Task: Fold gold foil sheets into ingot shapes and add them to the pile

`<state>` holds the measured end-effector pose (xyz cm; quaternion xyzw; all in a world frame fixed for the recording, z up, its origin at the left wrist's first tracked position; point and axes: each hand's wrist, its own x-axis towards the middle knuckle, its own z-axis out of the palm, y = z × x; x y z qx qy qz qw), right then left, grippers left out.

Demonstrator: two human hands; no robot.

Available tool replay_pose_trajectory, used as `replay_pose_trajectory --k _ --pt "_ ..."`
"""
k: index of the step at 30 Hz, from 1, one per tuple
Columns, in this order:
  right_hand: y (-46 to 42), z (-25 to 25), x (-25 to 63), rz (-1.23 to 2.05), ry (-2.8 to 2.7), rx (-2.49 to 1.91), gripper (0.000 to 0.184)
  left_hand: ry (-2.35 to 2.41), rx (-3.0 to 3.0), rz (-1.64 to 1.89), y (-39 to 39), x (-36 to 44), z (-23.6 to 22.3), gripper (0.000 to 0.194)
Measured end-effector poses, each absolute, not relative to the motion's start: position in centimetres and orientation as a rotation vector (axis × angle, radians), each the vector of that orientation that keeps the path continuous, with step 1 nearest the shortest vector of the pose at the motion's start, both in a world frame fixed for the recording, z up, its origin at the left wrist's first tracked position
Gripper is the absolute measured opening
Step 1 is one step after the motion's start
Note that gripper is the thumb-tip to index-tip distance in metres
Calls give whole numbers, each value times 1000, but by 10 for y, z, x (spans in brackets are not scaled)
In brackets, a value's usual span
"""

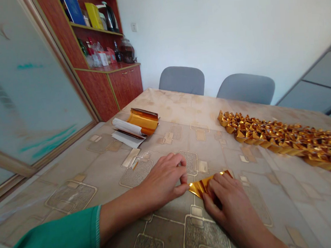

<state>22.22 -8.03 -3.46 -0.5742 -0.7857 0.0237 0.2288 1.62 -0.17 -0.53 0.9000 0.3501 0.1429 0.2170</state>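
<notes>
A: Far left?
B: Frosted sliding glass door [30, 92], teal streaks across it. Then reddish wood-grain cabinet [106, 86]. Up on the shelves, blue binder [74, 9] and yellow folder [94, 15], lettering too small to read. Lidded glass jar [127, 50] on the cabinet top.

A: Table?
B: Glossy patterned tablecloth [74, 198], beige with grey rounded squares. Curled amber foil strips [144, 120] on white paper sheets [127, 128], upper left of the table. Two grey chairs [181, 80] past the far edge.

A: Hands?
B: Left hand [165, 178] out of a green sleeve [49, 241], fingers [175, 165] curled, half closed, right at the left end of the gold foil sheet [205, 184]. Hold on it impossible to tell.
Right hand [228, 206] closed down on that sheet, fingers [217, 184] pressing on top.

A: Sheet?
B: Crinkled, shiny, pointed, on the tablecloth between both hands.

A: Far right?
B: Long overlapping row of folded gold foil pieces [282, 142], faceted and glinting.
</notes>
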Motion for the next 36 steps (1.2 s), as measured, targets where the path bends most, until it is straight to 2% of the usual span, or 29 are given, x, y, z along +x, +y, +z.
replay_pose_trajectory --k 9,14,20,24,29,33,36 --pt "-81 -37 225 42 -2169 -1599 18 939 2416 450 2 12 -6 10" --pt "-82 -36 224 69 -2199 -1589 5 943 2449 455 3 11 -5 12" --pt "-80 -34 222 39 -2220 -1614 8 695 2803 557 -5 15 -4 4" --pt "-80 -34 221 1 -2227 -1634 9 445 3039 566 -20 24 -10 21" --pt "-81 -34 223 -53 -2267 -1604 5 471 3119 495 -30 19 -19 22" --pt "-82 -34 229 14 -2306 -1551 7 454 3120 396 -36 9 -16 34" --pt "-83 -32 231 53 -2322 -1542 11 553 3106 429 -41 7 -16 32"
